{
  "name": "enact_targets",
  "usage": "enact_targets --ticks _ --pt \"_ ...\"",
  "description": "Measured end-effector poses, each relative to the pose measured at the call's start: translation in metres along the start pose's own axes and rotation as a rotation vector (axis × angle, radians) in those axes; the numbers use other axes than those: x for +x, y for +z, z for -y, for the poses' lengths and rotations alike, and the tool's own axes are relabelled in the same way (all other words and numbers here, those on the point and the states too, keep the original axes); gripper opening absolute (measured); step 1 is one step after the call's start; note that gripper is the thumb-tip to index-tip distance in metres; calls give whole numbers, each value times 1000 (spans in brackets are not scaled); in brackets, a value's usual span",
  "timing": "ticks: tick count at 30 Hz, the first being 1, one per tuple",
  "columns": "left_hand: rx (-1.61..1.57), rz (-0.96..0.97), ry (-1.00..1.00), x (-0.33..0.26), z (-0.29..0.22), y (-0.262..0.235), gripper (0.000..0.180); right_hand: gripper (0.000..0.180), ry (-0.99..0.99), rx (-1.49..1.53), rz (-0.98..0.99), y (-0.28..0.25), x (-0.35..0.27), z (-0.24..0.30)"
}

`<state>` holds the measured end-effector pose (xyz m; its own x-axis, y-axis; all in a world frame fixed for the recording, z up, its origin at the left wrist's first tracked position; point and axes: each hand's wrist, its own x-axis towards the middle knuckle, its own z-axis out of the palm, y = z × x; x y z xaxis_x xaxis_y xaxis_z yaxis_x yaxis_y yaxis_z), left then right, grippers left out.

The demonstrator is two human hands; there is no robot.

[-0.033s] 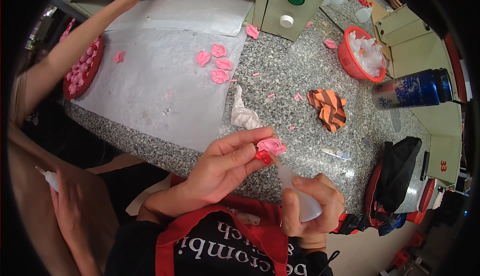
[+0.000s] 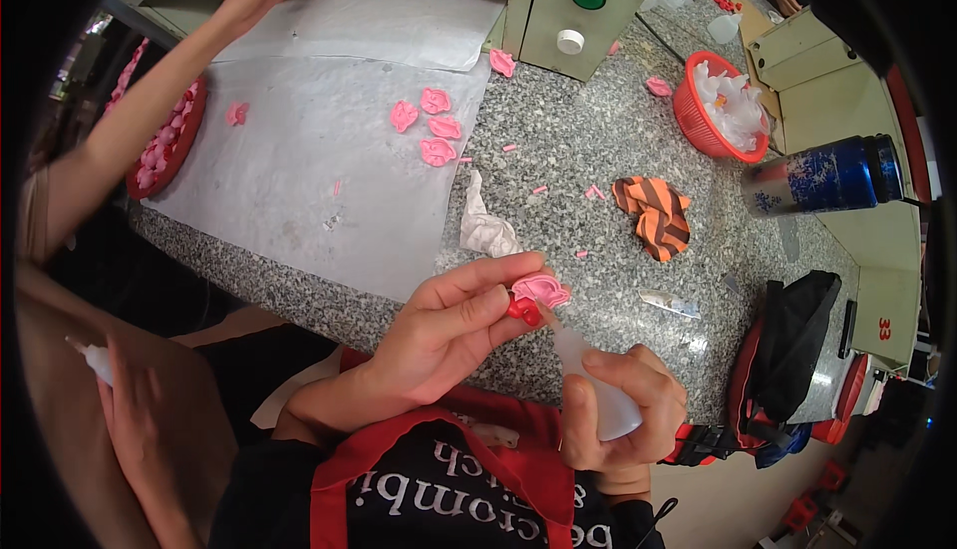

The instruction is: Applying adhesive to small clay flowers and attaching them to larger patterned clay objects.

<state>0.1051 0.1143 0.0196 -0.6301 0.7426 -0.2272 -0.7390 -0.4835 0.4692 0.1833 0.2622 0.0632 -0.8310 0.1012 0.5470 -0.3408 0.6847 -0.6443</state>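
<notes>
My left hand (image 2: pixel 439 335) pinches a small pink molded piece (image 2: pixel 543 290) with a shiny red bow-like part (image 2: pixel 525 310) at its near edge. In my right hand (image 2: pixel 643 410) is a translucent white squeeze bottle (image 2: pixel 610 400), tilted up and to the left. Its narrow tip meets or nearly meets the pink piece beside the red part; I cannot tell which. Both hands are above the near edge of the granite table. A crumpled white tissue (image 2: pixel 486 225) lies just beyond my left hand, and an orange-and-brown striped cloth (image 2: pixel 656 218) lies farther right.
Several pink pieces (image 2: pixel 436 101) rest on white paper (image 2: pixel 299 170). A co-worker's arm (image 2: pixel 150 111) reaches across at left; their other hand (image 2: pixel 130 410) holds another bottle. A red basket (image 2: pixel 698 116), a blue flask (image 2: pixel 832 178) and a black bag (image 2: pixel 793 350) stand right.
The co-worker's reaching arm has shifted slightly left, and their lower hand with its bottle has moved a little. My hands and what they hold show no visible change.
</notes>
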Motion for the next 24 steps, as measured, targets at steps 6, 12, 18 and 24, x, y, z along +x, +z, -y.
enact_targets --ticks 6,12,18,24 --pt "-15 14 -1 2 1 -2 37 28 6 -39 -59 -3 -1 -3" --pt "-25 -20 26 2 2 -2 35 25 15 -32 -107 -4 -3 -7" --pt "-14 -19 29 2 3 0 34 24 20 -36 -115 -3 -3 -4" --pt "6 -35 27 1 4 0 34 26 -69 -18 -32 -6 3 -1"
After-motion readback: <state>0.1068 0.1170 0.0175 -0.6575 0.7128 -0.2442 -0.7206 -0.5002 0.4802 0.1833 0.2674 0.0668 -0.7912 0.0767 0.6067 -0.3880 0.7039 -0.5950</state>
